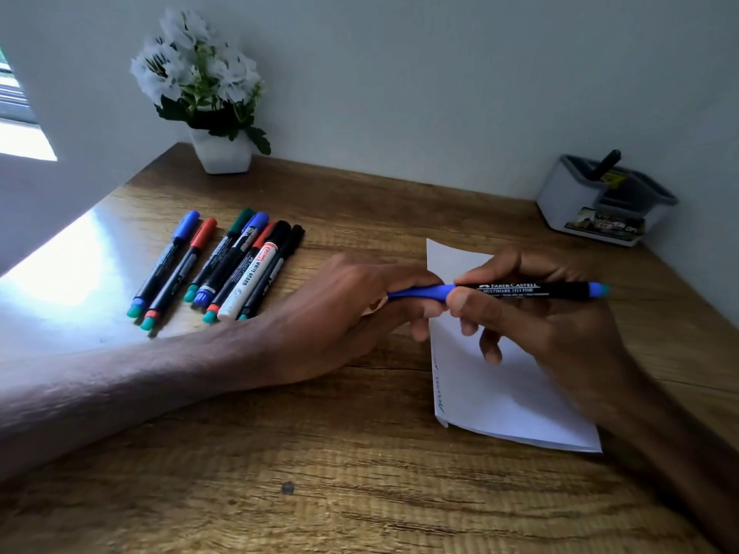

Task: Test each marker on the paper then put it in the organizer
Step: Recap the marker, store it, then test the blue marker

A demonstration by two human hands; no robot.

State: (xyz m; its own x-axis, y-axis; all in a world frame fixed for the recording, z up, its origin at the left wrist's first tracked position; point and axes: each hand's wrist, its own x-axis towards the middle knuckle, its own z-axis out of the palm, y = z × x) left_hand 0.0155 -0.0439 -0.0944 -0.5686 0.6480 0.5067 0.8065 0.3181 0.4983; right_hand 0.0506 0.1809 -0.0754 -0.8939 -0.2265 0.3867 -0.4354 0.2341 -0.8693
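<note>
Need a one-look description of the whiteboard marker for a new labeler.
On the wooden desk, in front of the white flower pot, loose markers lie in a row. The whiteboard marker is second from the row's right end: the only white barrel, black-capped, among dark-barrelled neighbours.

We see 2 parts of a person, each a grip with its forearm behind it. The left grip (344, 309) is uncovered, with rounded knuckles and faint ridges running along its back. Behind it, the left forearm (160, 377) is bare as far as the edge of the view. Fine hairs lie along its upper side, and the stretch farthest from the grip is blurred. The right grip (552, 325) is likewise uncovered, and short nails (491, 355) show on its fingertips. Behind this grip the right forearm (680, 433) is bare too, shadowed and soft with blur.
</note>
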